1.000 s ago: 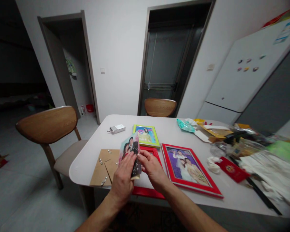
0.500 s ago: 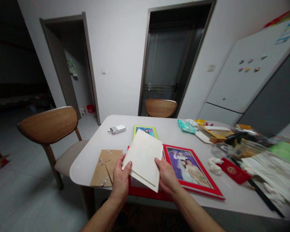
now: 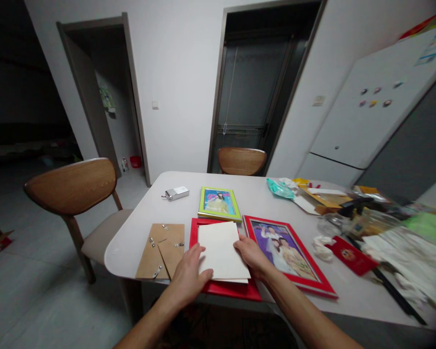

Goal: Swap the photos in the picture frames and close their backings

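Two stacked white sheets of card (image 3: 221,249) lie over a red picture frame (image 3: 252,291), inside its border as far as I can see. At the sheets' left edge, my left hand (image 3: 189,271) grips them with thumb and fingers. My right hand (image 3: 252,254) pinches their right edge, its thumb on top and its other fingers mostly hidden. Left of the frame lies a brown backing board (image 3: 150,257) with metal clips and a stand flap. On the right is another red picture frame (image 3: 285,252) holding a photo of a couple.
Behind the sheets lies a green-framed photo (image 3: 220,203). A silver box-shaped device (image 3: 177,193) sits at the back left. Wrappers, a red packet (image 3: 352,256), white cloth (image 3: 414,266) and a black strip (image 3: 399,295) crowd the table's right side. A wooden chair (image 3: 76,186) stands on the left.
Both hands have lowered the white sheets toward me, from tilted in the air to nearly flat over the red frame. The green-framed photo behind is now uncovered.
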The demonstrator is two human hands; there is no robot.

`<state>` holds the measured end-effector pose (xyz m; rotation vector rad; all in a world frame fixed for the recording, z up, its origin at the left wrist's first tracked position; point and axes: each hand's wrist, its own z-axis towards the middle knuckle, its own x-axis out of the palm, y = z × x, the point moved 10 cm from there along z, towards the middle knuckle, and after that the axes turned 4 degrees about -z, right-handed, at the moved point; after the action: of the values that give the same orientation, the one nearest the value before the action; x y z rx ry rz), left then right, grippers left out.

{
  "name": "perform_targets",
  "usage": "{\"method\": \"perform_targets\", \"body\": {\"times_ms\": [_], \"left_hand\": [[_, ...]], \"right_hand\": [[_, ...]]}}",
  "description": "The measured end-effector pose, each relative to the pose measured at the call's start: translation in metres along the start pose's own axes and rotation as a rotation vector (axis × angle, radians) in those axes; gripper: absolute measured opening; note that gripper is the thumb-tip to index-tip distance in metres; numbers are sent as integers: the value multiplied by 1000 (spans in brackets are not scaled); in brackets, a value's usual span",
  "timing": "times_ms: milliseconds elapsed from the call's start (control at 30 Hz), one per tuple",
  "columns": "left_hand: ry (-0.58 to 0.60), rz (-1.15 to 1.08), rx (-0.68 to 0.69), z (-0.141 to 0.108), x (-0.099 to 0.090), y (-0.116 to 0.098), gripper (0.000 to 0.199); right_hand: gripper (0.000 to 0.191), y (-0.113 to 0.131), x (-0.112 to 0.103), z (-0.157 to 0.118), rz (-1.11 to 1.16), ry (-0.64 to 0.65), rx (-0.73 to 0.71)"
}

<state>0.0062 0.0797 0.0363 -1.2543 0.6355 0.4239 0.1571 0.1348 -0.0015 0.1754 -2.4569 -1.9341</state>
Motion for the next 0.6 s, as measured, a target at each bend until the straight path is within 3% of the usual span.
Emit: {"method": "perform_targets", "body": {"times_ms": [133,267,367,600], "left_hand": [[48,120,31,-3,6,-2,53],[74,197,58,-4,9,-4,52],[77,246,74,-3,12,-5,52],[48,261,94,-5,12,-7,50]], "right_hand": [[41,4,-1,11,-272,-46,-62],[34,24,-8,12,-790,-133,-202],[33,30,-12,9,-1112,-206,-216],[33,28,-12,1,-1337,-264,-187]]}}
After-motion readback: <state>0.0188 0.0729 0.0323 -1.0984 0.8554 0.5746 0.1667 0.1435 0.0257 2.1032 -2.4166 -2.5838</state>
